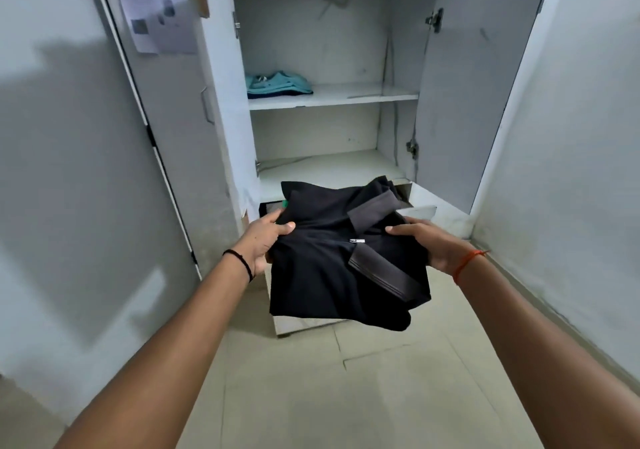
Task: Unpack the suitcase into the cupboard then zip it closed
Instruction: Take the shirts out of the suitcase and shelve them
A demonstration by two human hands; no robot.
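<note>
We stand before the open white wooden cupboard

Our folded black collared cloth shirt hangs in front of its lower shelf, left hand gripping the left edge, right hand the right; folded teal cloth garments lie on its upper shelf's left end; printed paper sheets hang left of it.

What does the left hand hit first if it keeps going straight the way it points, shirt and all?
Probably the lower shelf of the open cupboard. The left hand grips the folded black shirt and points forward, up-frame, toward that bare shelf. Depth is unclear; the shirt's far edge would likely arrive first.
</note>
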